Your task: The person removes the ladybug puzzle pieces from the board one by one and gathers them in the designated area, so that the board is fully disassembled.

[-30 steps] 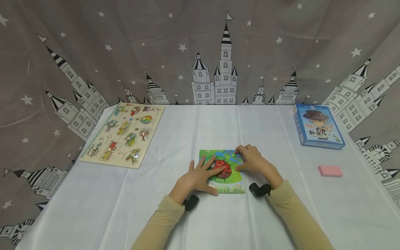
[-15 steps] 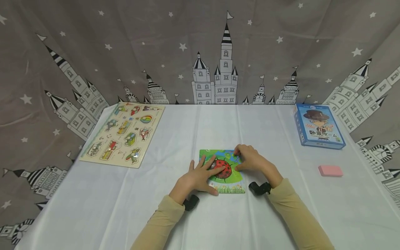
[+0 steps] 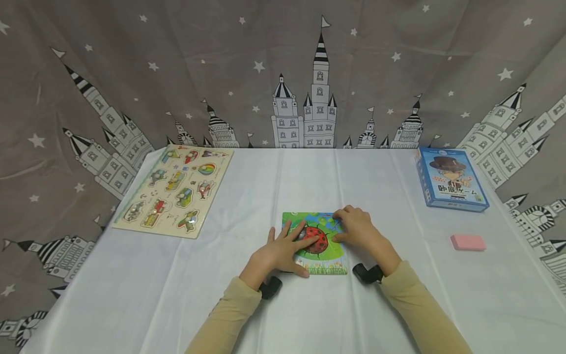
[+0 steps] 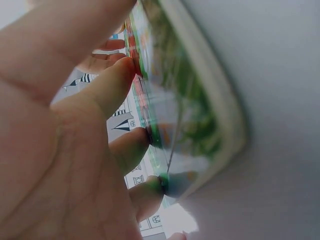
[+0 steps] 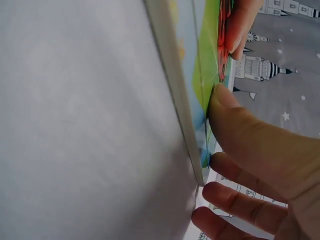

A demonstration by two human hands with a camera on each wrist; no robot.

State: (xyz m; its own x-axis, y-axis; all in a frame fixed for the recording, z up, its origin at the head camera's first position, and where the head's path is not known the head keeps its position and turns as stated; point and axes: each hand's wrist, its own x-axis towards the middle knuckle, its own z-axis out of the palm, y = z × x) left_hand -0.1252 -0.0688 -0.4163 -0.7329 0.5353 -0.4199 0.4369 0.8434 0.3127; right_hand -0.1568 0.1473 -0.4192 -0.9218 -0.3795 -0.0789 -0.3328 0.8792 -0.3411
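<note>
A flat ladybug jigsaw puzzle (image 3: 329,255) lies at the middle of the white table. My left hand (image 3: 278,251) rests on its left side with the fingers spread. In the left wrist view, several fingertips touch the puzzle's glossy face (image 4: 192,100). At the puzzle's upper right corner is my right hand (image 3: 360,230), bent lightly over the edge. The right wrist view shows its thumb (image 5: 227,97) touching the printed face near a seam. One fingertip touches the face near the corner, and other fingers (image 5: 222,197) reach past the edge. The surface under my left palm is hidden.
A wooden picture board (image 3: 177,194) with vehicle pieces lies at the back left. At the back right stands a blue box (image 3: 453,179) showing a figure in a hat. A pink block (image 3: 467,242) sits in front of it. A grey castle-print curtain (image 3: 199,59) hangs behind.
My right fingertips shifted slightly left along the puzzle's upper edge, then back toward the corner. My left hand and the puzzle stay nearly where they were.
</note>
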